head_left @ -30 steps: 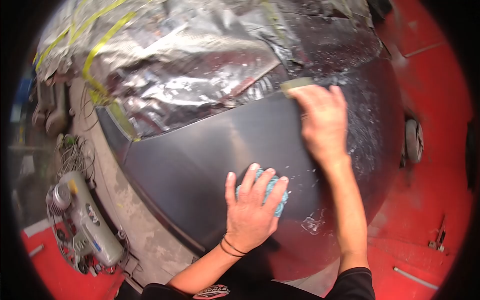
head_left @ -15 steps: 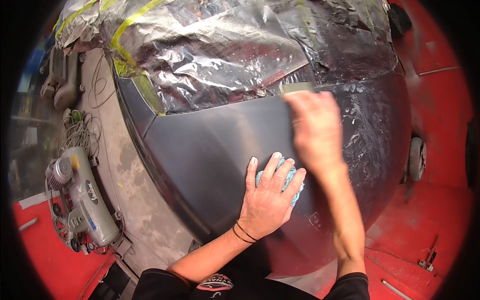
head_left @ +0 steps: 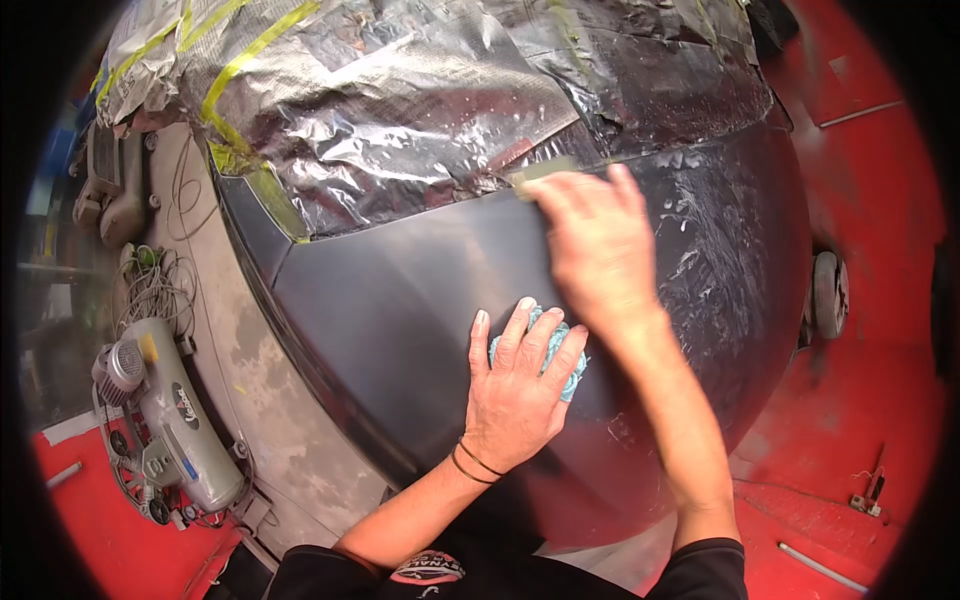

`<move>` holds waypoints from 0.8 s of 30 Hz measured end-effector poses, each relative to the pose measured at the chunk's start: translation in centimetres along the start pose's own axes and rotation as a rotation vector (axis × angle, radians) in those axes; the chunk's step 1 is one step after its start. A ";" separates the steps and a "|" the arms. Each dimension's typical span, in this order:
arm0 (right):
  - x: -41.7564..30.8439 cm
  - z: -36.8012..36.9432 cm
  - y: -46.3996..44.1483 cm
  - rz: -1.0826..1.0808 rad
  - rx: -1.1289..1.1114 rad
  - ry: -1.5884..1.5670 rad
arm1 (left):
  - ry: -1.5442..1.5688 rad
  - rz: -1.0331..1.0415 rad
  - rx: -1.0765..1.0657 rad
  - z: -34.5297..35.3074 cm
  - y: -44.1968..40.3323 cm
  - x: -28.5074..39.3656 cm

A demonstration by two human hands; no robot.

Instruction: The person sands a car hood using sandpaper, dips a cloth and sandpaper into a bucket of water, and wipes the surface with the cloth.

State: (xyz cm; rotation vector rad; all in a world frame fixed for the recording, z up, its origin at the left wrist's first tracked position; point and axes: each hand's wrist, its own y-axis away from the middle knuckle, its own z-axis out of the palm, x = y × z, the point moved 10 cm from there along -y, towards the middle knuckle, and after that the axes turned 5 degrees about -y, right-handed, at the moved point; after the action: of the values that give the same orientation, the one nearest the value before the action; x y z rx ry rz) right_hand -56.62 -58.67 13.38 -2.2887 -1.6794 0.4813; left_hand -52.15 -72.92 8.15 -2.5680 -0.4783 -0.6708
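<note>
My left hand (head_left: 517,395) rests on the dark, dull car body panel (head_left: 390,320), fingers spread over a crumpled light-blue cloth (head_left: 568,375) held beneath them. Bluish folds poke out between and beside the fingers. Farther up the panel, my right hand (head_left: 600,235) is smeared by motion. Its fingertips press a thin olive sanding pad (head_left: 540,178) at the panel's upper edge, beside the masking film. Most of the pad's underside is hidden. White, wet-looking residue (head_left: 705,235) streaks the panel right of my right hand.
Crinkled plastic masking film (head_left: 400,110) with yellow tape (head_left: 245,70) covers the area beyond the panel. An air compressor (head_left: 185,420) and coiled cables (head_left: 160,290) are on the left. A wheel (head_left: 828,295) and red flooring (head_left: 880,380) lie to the right.
The view has shifted slightly, moving the panel left in the picture. My right hand and the olive pad have moved left along the panel's upper edge. My left hand stays on the cloth.
</note>
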 end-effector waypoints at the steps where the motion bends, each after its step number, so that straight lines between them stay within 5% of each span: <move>1: 2.9 -0.6 0.2 0.059 -0.009 0.058 | 0.006 -0.003 0.001 -0.1 -0.1 -0.1; 3: 5.9 -1.2 1.2 0.112 0.067 0.061 | 0.022 -0.013 0.001 -0.1 -0.1 0.0; 8: -4.2 1.7 -0.4 -0.054 0.020 -0.183 | 0.015 -0.038 -0.038 0.8 0.4 -0.3; 15: 10.4 -1.2 1.6 0.138 0.093 0.045 | -0.004 -0.007 0.004 -0.1 -0.3 0.3; 19: 0.0 0.8 1.9 0.025 0.094 -0.191 | -0.006 -0.018 -0.005 0.1 -0.3 0.3; 24: 8.2 -2.6 1.0 0.113 0.119 0.038 | 0.004 -0.013 -0.007 0.0 -0.4 0.3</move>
State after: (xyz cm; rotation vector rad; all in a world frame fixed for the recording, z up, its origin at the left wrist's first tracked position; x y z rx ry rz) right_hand -52.39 -51.21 14.41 -2.2994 -1.4691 0.5422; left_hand -52.04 -72.51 8.43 -2.5718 -0.4924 -0.6831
